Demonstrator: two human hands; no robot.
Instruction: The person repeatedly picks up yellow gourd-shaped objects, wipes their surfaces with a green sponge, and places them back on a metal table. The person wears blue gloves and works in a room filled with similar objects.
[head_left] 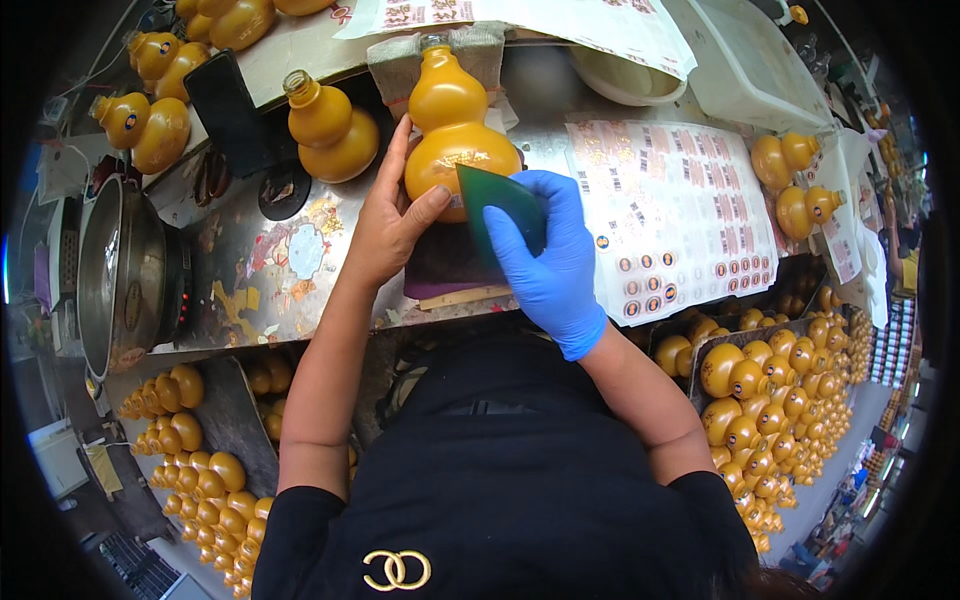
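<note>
A glossy yellow gourd-shaped bottle (448,98) lies on the bench in front of me, its neck pointing away and resting against a grey cloth-covered support (393,68). My bare left hand (392,222) is closed against the bottle's left side, thumb near its lower front and fingers along the edge. In a blue glove, my right hand (556,255) grips a dark green flat scraper (512,222). The scraper's pointed corner touches the bottle's wide lower bulb, beside a small gold print. Part of that bulb is hidden behind the scraper.
Left of the bottle stand another gourd bottle (333,130) and a black phone (228,108) on a stand. Sticker sheets (680,210) spread to the right. A metal pan (122,280) sits far left; a white bowl (628,80) is behind. Many bottles (765,390) fill racks below.
</note>
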